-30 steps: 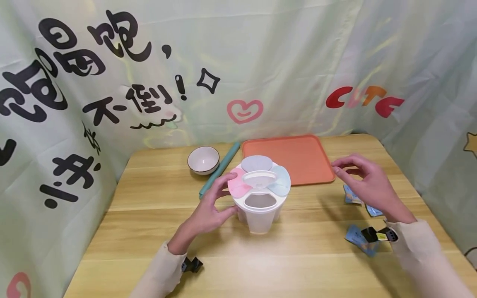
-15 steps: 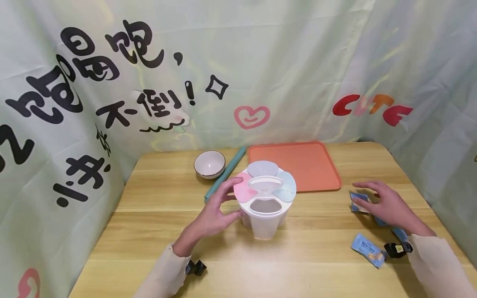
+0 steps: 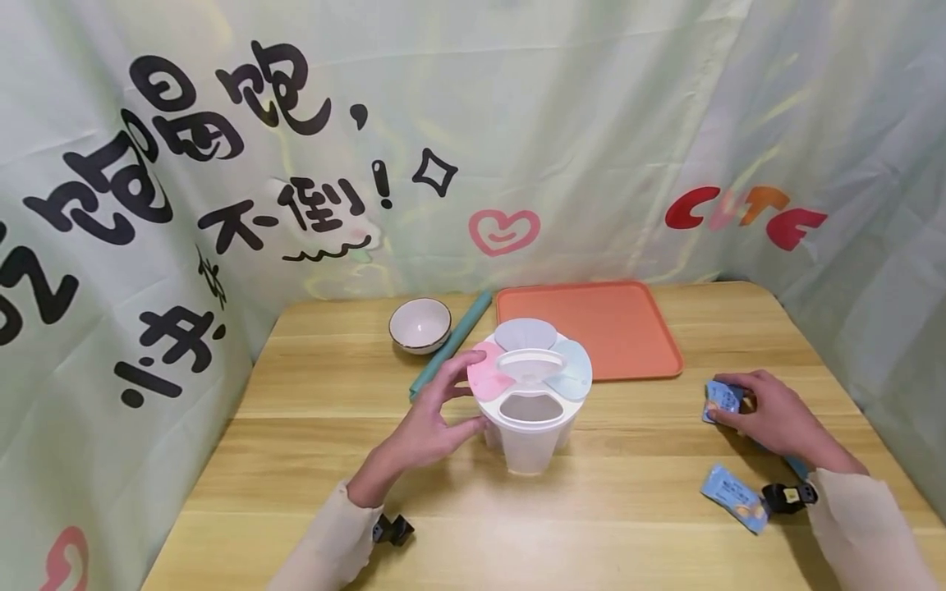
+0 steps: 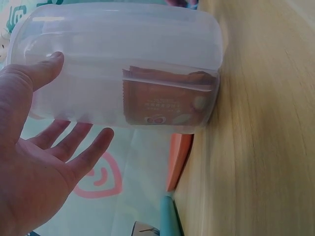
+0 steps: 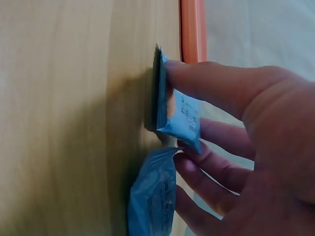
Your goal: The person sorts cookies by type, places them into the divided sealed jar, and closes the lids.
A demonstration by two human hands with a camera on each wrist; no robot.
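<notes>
Right hand (image 3: 776,417), beside tray (image 3: 591,316) second ago, now down at right, pinching blue packet (image 3: 720,398): grasp apparently just made. Left hand (image 3: 423,423) keeps grip on lidded container (image 3: 529,437).

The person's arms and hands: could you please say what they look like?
Plain cream sleeves reach the wrists. A small black device sits at each wrist, the right one showing a yellow mark. The left hand and right hand wear no gloves.

Left hand (image 3: 429,423) with thumb (image 4: 47,71) and fingers (image 4: 93,152) parted, right hand (image 3: 769,414) pinching, forearms (image 3: 328,533) well apart, angled inward
</notes>
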